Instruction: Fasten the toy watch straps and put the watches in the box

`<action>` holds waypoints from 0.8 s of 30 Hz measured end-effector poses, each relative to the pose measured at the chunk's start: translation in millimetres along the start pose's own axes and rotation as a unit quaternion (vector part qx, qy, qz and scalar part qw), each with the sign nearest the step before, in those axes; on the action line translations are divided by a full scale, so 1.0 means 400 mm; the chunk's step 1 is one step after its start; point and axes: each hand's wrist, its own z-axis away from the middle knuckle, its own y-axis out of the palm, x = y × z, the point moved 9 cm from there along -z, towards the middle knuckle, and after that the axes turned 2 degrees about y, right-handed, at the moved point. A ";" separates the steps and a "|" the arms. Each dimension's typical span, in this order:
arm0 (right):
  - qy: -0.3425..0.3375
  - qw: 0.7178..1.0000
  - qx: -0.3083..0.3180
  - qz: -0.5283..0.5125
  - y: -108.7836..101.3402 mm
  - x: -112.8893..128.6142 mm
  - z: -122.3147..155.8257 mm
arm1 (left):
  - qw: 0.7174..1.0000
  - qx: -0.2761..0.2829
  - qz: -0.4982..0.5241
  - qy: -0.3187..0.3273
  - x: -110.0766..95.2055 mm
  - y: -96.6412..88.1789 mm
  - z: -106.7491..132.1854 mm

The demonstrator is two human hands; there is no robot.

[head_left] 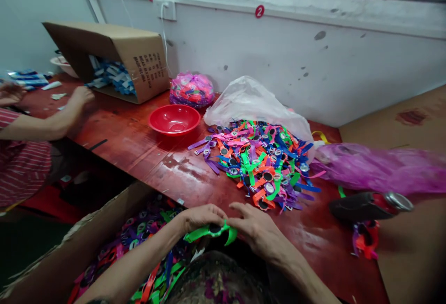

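A bright green wristwatch [199, 235] with a dark round face is held in front of me, just off the table's front edge. My left hand [205, 216] pinches it near the face from the left. With thumb and index finger, my right hand [249, 223] grips it on the right, and one strap end hangs below. Beyond my hands, a heap of colourful watches [265, 164] spills from a white plastic bag [251, 97] on the red table [174, 174]. Below my left forearm, an open carton [66, 253] holds many more watches.
A red bowl [174, 119] and a pink bag of watches [191, 89] stand behind. A tipped carton [148, 67] holds blue-white pieces. At right lie a purple bag [379, 167], a dark-sleeved bottle [365, 206] and several watches [365, 239]. A co-worker's arm [52, 120] reaches in at left.
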 end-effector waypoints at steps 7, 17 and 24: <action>-0.007 0.994 0.065 -0.086 0.035 0.027 0.021 | 0.901 -0.009 -0.423 0.097 -0.092 0.029 -0.018; 0.195 0.850 -0.208 -0.442 0.060 -0.157 0.070 | 0.933 -0.324 -0.067 0.144 -0.077 -0.073 0.019; 0.129 0.918 -0.174 -0.333 0.074 -0.057 0.088 | 0.953 -0.203 0.161 0.156 -0.049 0.000 -0.069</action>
